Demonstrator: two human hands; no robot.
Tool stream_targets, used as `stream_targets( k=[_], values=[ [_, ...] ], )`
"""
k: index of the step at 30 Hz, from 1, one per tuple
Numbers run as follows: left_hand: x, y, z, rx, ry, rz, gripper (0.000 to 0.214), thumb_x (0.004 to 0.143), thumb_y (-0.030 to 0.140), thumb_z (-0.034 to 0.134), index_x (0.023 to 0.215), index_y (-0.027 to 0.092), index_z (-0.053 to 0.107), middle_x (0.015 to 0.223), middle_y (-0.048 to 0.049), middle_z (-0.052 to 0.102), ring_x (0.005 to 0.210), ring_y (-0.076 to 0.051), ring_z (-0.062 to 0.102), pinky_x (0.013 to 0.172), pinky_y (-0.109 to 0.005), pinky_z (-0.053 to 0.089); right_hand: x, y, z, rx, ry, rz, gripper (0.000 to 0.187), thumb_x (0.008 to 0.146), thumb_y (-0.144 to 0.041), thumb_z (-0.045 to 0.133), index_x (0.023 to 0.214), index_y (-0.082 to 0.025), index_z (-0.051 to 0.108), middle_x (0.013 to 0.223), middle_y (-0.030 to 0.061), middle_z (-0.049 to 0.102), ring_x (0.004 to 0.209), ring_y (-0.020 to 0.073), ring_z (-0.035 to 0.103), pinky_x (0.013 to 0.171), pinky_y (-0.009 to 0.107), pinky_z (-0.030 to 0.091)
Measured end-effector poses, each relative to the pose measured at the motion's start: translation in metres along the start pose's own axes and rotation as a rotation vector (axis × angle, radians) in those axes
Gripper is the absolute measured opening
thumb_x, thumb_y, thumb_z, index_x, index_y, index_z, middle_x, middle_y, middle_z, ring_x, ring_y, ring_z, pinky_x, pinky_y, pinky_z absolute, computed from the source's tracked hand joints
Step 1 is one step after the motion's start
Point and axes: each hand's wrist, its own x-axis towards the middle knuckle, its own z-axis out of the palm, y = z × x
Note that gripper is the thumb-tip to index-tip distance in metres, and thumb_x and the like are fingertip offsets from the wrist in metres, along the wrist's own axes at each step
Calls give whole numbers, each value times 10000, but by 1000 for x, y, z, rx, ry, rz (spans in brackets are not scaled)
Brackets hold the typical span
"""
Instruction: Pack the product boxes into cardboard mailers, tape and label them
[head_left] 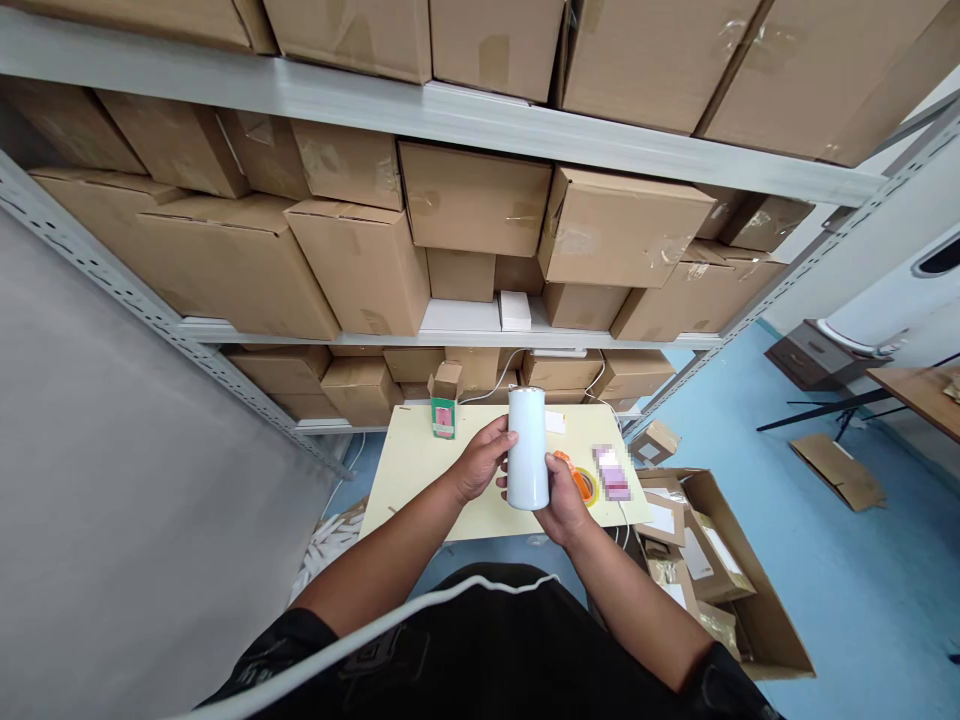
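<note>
A white tumbler point(528, 450) with a metallic rim stands upright between my two hands, above a pale yellow table. My left hand point(484, 460) grips its left side, with the thumb across the front. Around the lower right side is my right hand point(561, 503), its fingers partly hidden behind the tumbler. Behind on the table is a small green and pink box point(443, 416) with its brown top flaps up. To the right of the tumbler lies an orange tape dispenser point(582, 484) with a roll of tape.
Metal shelves point(450, 110) full of cardboard boxes rise beyond the table point(405, 490). On the right floor, a large open carton point(780, 620) holds several parcels. A blurred purple item point(613, 474) lies at the table's right. A white cable point(360, 650) crosses in front of my body.
</note>
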Motion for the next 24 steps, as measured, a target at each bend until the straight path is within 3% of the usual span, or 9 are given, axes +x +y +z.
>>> stream_targets(
  k=[4,6,10,13,16,20,24],
  values=[
    [13,-3,16,34,154,159,599,757,442,884,1230,202,607,1138,-82,700,991,-211,649,894,-328,492,5,-10,-11,-166,80,-234,485,803,-517,799,1170,-252,623,1107,40,723,1022,248,673,807,341,560],
    [18,-7,21,41,195,181,638,745,462,894,1248,208,596,1207,-96,692,1064,-233,640,913,-332,490,5,-17,-16,-214,105,-276,481,759,-442,864,1131,-267,614,1078,13,704,984,216,661,798,305,543],
    [22,-13,23,-52,114,29,636,865,661,681,1272,176,621,1131,-130,715,873,-233,653,618,-286,474,6,-30,-24,-110,-32,-87,460,790,-480,822,1139,-258,621,1036,34,713,946,251,694,801,372,560],
    [24,-11,23,-81,64,-50,603,885,662,625,1224,164,649,1028,-128,724,742,-213,630,493,-257,374,9,-33,-29,-5,-89,46,467,823,-564,738,1145,-240,639,1011,65,734,965,303,710,793,430,571],
    [30,-7,30,21,143,21,506,853,562,744,1179,189,640,962,-67,705,746,-176,619,580,-254,434,14,-31,-32,-19,-46,30,472,839,-606,691,1123,-230,662,1018,79,748,1006,321,701,810,445,573],
    [40,-7,38,83,253,146,579,764,487,874,1183,208,587,1083,-51,681,973,-192,627,837,-293,501,16,-31,-33,-162,34,-127,487,775,-472,835,1172,-264,646,1113,39,735,1036,262,679,862,373,555],
    [40,-12,33,-27,159,61,513,905,630,656,1191,208,597,982,-38,667,838,-183,609,741,-299,493,15,-36,-31,-80,10,-52,470,789,-465,816,1168,-248,642,1063,57,745,989,281,711,837,406,577]
  ],
)
